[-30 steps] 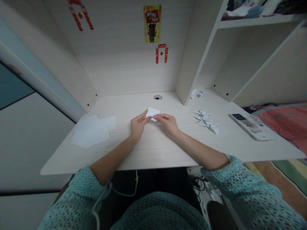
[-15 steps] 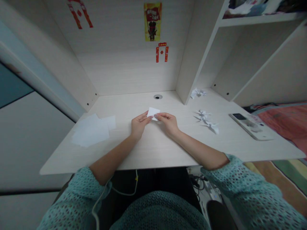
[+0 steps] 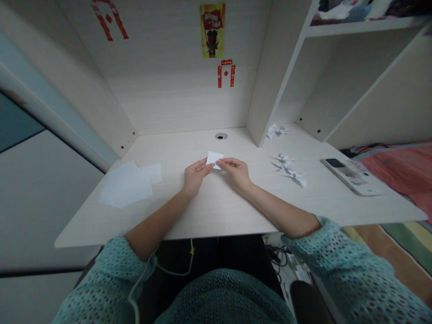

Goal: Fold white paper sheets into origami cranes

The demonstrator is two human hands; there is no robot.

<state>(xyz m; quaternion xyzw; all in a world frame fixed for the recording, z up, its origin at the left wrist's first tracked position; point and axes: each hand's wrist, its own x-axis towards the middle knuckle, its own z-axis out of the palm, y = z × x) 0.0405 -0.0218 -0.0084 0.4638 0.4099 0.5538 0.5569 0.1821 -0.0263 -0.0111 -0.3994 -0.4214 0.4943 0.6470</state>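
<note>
A small folded white paper (image 3: 214, 158) is held just above the desk (image 3: 216, 211) between both hands. My left hand (image 3: 195, 174) pinches its near left edge with the fingertips closed. From the other side my right hand (image 3: 236, 171) grips its right edge, fingers curled. Both forearms rest across the desk's front part.
Loose white paper sheets (image 3: 127, 185) lie at the desk's left. Folded paper cranes (image 3: 290, 168) sit to the right, another crumpled paper piece (image 3: 276, 130) by the shelf divider. A remote control (image 3: 351, 176) lies at far right. A cable hole (image 3: 221, 136) is behind the hands.
The paper and both hands have stayed almost in place; the fingers shifted slightly along the paper's edge, and the view tilted a little.
</note>
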